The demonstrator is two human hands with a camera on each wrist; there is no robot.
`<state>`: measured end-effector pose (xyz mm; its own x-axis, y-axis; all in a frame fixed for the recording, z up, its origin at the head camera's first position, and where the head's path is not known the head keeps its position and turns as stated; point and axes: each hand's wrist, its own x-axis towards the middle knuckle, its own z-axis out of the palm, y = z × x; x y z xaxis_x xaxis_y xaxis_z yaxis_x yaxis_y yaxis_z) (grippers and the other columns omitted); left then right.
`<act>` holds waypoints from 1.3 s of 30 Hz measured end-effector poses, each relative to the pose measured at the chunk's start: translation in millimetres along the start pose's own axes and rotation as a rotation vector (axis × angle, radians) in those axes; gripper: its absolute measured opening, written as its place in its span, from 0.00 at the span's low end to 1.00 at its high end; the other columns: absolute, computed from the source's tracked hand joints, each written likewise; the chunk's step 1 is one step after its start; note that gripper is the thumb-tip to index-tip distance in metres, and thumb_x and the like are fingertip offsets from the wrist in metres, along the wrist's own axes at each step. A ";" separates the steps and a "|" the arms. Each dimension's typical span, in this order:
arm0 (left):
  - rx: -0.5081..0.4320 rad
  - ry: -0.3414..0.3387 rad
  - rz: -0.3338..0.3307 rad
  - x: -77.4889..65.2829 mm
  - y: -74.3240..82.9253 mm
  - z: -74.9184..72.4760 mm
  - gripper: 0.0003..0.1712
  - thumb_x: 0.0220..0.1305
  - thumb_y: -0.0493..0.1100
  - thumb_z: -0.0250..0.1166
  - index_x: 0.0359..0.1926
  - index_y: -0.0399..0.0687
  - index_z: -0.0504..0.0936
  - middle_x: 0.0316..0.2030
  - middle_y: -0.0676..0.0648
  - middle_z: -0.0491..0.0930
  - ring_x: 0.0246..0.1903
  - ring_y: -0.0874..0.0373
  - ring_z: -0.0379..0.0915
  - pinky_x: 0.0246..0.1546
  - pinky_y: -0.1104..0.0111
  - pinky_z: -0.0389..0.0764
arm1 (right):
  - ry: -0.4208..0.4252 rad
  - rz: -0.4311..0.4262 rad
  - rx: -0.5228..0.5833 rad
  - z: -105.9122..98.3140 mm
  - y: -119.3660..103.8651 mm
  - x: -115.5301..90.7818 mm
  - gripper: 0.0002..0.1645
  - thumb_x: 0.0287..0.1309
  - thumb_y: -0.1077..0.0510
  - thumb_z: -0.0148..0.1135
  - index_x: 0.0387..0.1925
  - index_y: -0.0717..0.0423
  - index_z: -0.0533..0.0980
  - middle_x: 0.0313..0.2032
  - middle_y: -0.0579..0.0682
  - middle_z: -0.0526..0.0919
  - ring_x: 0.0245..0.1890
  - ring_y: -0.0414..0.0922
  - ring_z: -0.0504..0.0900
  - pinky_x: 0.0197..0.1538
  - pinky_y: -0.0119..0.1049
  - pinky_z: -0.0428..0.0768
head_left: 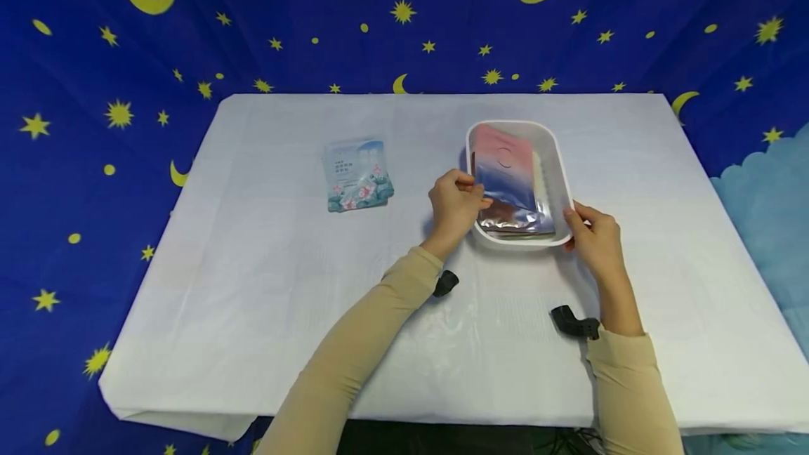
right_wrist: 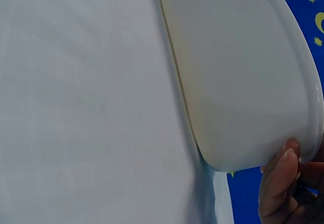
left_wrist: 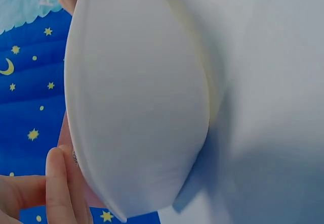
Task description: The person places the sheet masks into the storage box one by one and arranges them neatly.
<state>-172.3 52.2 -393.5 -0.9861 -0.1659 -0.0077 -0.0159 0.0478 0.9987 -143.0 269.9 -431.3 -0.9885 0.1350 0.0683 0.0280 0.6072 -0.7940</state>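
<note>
A white plastic tub (head_left: pixel 559 160) stands right of centre on the table, with several foil sheet mask packets inside. The top packet (head_left: pixel 503 160) is pink fading to blue; shiny ones show below it. My left hand (head_left: pixel 454 203) is at the tub's left side, its thumb and fingers pinching the pink-and-blue packet's left edge. In the left wrist view, those fingers (left_wrist: pixel 59 183) are beside the tub's rim. My right hand (head_left: pixel 595 239) grips the tub's near right corner by the rim, fingers (right_wrist: pixel 283 176) under it in the right wrist view.
Light-blue sheet mask packets (head_left: pixel 359 174) with pink flowers lie stacked on the white-covered table (head_left: pixel 253 265), left of the tub. A blue cloth (head_left: pixel 354 20) with yellow moons and stars hangs behind. Black wrist cameras (head_left: pixel 574 321) sit on both wrists.
</note>
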 end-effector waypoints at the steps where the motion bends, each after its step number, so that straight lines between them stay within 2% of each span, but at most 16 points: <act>1: 0.009 -0.012 -0.005 -0.9 -0.4 1.4 0.06 0.53 0.28 0.60 0.34 0.29 0.75 0.24 0.40 0.75 0.19 0.55 0.80 0.21 0.75 0.79 | 0.000 0.000 -0.002 0.2 0.2 0.1 0.24 0.62 0.50 0.48 0.53 0.62 0.71 0.30 0.68 0.79 0.08 0.33 0.72 0.13 0.27 0.72; 7: 0.023 -0.087 -0.040 -3.2 -1.9 2.9 0.13 0.53 0.33 0.63 0.40 0.28 0.76 0.26 0.40 0.79 0.19 0.56 0.80 0.21 0.75 0.79 | 0.006 0.012 -0.011 1.6 1.3 1.2 0.24 0.62 0.50 0.48 0.53 0.63 0.71 0.31 0.68 0.79 0.08 0.33 0.72 0.13 0.27 0.72; 13: -0.044 -0.063 -0.020 -0.1 -3.8 -5.7 0.17 0.50 0.29 0.64 0.43 0.27 0.75 0.25 0.37 0.78 0.20 0.49 0.80 0.20 0.73 0.79 | 0.009 0.019 -0.003 1.5 1.1 1.8 0.24 0.62 0.50 0.48 0.52 0.62 0.72 0.31 0.67 0.78 0.08 0.34 0.72 0.13 0.29 0.72; 15: -0.025 -0.062 -0.008 0.9 -4.1 -10.9 0.17 0.50 0.30 0.64 0.44 0.29 0.76 0.25 0.37 0.78 0.20 0.51 0.80 0.20 0.73 0.79 | 0.011 0.020 -0.004 1.5 1.4 2.0 0.24 0.62 0.50 0.48 0.52 0.62 0.72 0.31 0.67 0.78 0.08 0.34 0.72 0.13 0.29 0.72; 18: 0.083 -0.049 0.027 2.7 -4.0 -21.9 0.17 0.51 0.34 0.65 0.44 0.35 0.78 0.26 0.41 0.79 0.18 0.55 0.79 0.19 0.74 0.79 | 0.010 0.025 -0.004 1.8 2.1 2.3 0.24 0.62 0.50 0.48 0.52 0.62 0.72 0.31 0.67 0.78 0.08 0.34 0.72 0.13 0.29 0.72; 23: 0.385 0.040 0.110 9.1 -5.4 -49.4 0.17 0.50 0.43 0.66 0.44 0.46 0.80 0.27 0.49 0.81 0.17 0.61 0.76 0.21 0.74 0.74 | 0.011 0.030 -0.002 2.6 3.0 2.4 0.24 0.62 0.50 0.48 0.52 0.62 0.72 0.31 0.67 0.78 0.08 0.34 0.72 0.13 0.29 0.72; 27: 0.510 0.109 0.111 15.0 -7.2 -76.0 0.22 0.50 0.46 0.67 0.49 0.50 0.78 0.30 0.47 0.80 0.20 0.58 0.74 0.26 0.68 0.72 | 0.018 0.028 -0.006 2.5 2.7 2.2 0.24 0.61 0.50 0.48 0.52 0.62 0.72 0.29 0.67 0.78 0.08 0.34 0.72 0.13 0.29 0.72; 32: 0.596 0.187 0.043 23.6 -8.3 -117.0 0.31 0.50 0.49 0.67 0.57 0.54 0.71 0.38 0.43 0.75 0.29 0.52 0.70 0.32 0.63 0.70 | 0.006 0.027 -0.008 2.4 0.8 1.2 0.24 0.62 0.50 0.48 0.52 0.62 0.72 0.28 0.66 0.78 0.08 0.33 0.72 0.13 0.27 0.71; 39: 0.693 0.197 -0.119 38.2 -10.8 -174.4 0.42 0.49 0.49 0.67 0.64 0.48 0.60 0.48 0.35 0.64 0.40 0.47 0.64 0.38 0.58 0.70 | -0.003 0.030 0.003 0.5 -2.0 -0.6 0.24 0.62 0.50 0.47 0.53 0.63 0.71 0.29 0.68 0.78 0.08 0.33 0.72 0.13 0.27 0.71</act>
<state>-181.0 -126.4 -395.9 -0.9242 -0.3797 -0.0399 -0.2865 0.6204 0.7301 -142.5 268.2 -430.1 -0.9876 0.1509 0.0423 0.0576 0.6007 -0.7974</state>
